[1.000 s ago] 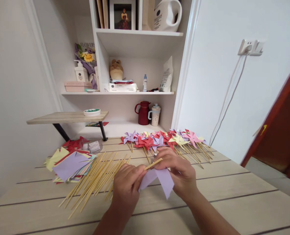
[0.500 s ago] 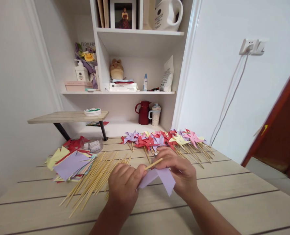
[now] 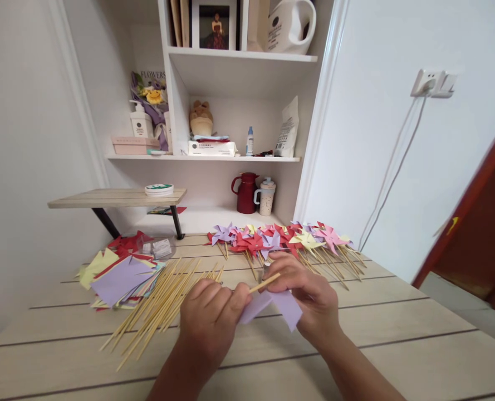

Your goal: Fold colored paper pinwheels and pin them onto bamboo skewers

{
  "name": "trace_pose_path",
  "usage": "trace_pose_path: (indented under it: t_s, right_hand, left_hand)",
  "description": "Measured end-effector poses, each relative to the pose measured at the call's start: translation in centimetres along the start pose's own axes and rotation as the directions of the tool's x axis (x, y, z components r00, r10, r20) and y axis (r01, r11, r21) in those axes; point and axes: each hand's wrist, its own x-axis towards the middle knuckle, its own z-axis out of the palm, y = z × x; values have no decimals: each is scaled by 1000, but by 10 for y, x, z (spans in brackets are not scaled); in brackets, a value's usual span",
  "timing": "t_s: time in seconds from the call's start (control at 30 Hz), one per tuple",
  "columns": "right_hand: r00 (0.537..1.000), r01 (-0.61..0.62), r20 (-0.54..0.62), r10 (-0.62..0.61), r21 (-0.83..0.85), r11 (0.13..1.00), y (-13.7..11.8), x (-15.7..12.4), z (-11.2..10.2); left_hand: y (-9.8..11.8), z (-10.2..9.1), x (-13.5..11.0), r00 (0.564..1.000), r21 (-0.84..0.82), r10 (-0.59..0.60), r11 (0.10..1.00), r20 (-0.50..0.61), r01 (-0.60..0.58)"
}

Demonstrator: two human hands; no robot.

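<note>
My left hand (image 3: 211, 312) is closed around a thin wooden stick (image 3: 264, 282), whose tip pokes out past the thumb toward the right. A folded piece of light purple paper (image 3: 287, 309) hangs below the stick between both hands. My right hand (image 3: 308, 295) is closed, its fingers pinching the purple paper near the stick's tip; its fingertips are partly hidden. A small shiny object (image 3: 266, 267) shows by the right fingers, too little of it visible to name. To the left of my left hand lies a loose pile of wooden sticks (image 3: 163, 306).
Finished paper pinwheels (image 3: 272, 239) on sticks lie across the table's back. At the left are stacked coloured paper sheets (image 3: 119, 281) and a clear plastic container (image 3: 162, 249). A small raised wooden stand (image 3: 117, 198) rises behind them. Shelves (image 3: 234, 159) stand beyond the table.
Both hands keep their hold on the stick and paper. My left hand has shifted slightly left, while the view has tilted a little.
</note>
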Motion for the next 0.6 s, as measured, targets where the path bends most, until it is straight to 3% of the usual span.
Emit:
trace_pose_path:
  t_s: [0.33, 0.6]
  right_hand:
    - [988, -93, -122, 97, 43, 995, -6, -1, 6]
    - [998, 29, -52, -31, -45, 999, -9, 1, 2]
  left_hand:
    - [2, -1, -2, 999, -4, 7, 1000, -43, -7]
    - [4, -8, -5, 999, 58, 45, 997, -23, -44]
